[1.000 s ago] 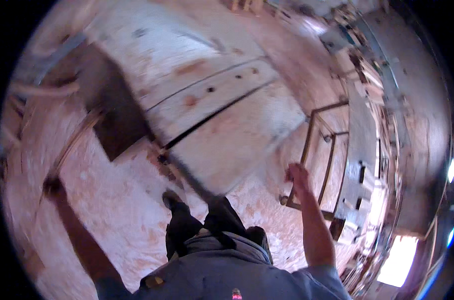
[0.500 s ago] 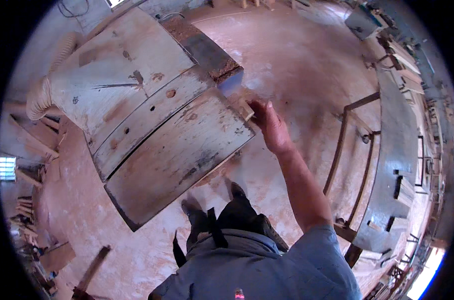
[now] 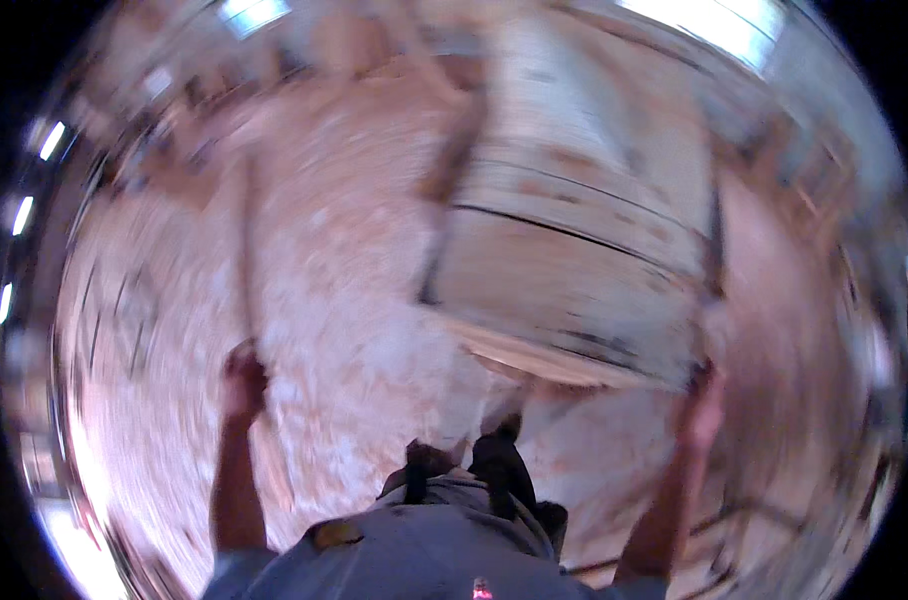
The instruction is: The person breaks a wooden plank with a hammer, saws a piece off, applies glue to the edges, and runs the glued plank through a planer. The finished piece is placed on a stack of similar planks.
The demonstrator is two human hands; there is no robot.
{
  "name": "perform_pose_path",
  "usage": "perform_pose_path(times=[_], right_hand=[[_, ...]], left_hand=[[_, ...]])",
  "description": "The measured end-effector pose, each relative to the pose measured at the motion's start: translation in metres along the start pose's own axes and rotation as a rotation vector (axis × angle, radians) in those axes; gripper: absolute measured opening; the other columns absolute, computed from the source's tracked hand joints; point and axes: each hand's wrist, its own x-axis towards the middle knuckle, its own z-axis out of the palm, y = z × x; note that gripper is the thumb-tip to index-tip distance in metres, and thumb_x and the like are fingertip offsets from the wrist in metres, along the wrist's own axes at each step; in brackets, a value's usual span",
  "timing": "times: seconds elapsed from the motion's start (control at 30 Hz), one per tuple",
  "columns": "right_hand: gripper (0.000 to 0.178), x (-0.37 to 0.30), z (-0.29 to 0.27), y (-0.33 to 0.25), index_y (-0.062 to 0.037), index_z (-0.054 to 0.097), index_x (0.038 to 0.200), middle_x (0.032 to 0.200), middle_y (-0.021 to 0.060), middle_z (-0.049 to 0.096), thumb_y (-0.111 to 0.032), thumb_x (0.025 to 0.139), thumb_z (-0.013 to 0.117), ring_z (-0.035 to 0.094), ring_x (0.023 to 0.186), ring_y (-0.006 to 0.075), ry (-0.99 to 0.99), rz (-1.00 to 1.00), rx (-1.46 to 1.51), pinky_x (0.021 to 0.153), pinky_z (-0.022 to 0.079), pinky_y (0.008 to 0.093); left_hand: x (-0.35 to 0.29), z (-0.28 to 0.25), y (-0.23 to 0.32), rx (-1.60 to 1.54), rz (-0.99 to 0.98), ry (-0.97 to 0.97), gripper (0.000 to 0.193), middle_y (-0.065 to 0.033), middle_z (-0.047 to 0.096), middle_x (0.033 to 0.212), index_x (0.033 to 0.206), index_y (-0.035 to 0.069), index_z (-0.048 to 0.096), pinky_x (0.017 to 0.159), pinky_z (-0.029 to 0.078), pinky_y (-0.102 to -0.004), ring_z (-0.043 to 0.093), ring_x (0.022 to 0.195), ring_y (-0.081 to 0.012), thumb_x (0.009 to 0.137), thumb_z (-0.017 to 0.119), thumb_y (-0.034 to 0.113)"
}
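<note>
Both hands now show, where half a second ago I saw only the right: right hand grips the big whitewashed wooden panel at its lower right corner; left hand, lower left, seems closed on a thin stick, though blur obscures it.

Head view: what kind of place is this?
Likely a woodworking or carpentry shop, though the frame is motion-blurred. The floor looks covered in pale sawdust, a large whitish worn wooden panel lies ahead, and the right hand reaches its corner; the left hand hangs over the floor.
</note>
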Motion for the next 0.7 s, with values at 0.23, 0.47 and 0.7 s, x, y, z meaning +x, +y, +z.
perform_pose_path(times=[0.23,0.47,0.7], right_hand=[[0.042,-0.04,0.012,0.014,-0.0077,0.045,0.13,0.122,0.0088,0.051,-0.029,0.094,0.052,0.048,0.112,0.0227,-0.203,0.049,-0.123,0.091,0.044,0.0367],[0.038,-0.193,0.103,0.156,-0.0006,0.051,0.115,0.103,0.0141,0.062,-0.032,0.093,0.052,0.061,0.083,0.0207,-0.825,0.594,-0.477,0.07,0.052,0.0315],[0.042,-0.461,0.327,0.101,0.0034,0.044,0.129,0.113,0.0149,0.061,-0.017,0.094,0.055,0.061,0.095,0.0178,-1.763,0.12,-0.579,0.081,0.05,0.0309]], left_hand=[[-0.122,-0.017,-0.039,-0.149,-0.185,0.064,0.034,-0.0041,0.057,0.078,0.108,0.0,0.057,0.061,0.046,-0.0279,0.054,0.068,-0.0128,0.093,0.056,0.031],[-0.241,-0.108,-0.085,-0.369,-0.236,0.176,0.038,-0.005,0.058,0.086,0.114,-0.001,0.055,0.066,0.047,-0.0286,0.056,0.075,-0.0134,0.094,0.056,0.031],[-0.362,-0.206,-0.122,-0.347,-0.195,0.38,0.038,-0.0039,0.058,0.09,0.122,-0.001,0.053,0.072,0.046,-0.0278,0.053,0.079,-0.0119,0.091,0.059,0.02]])
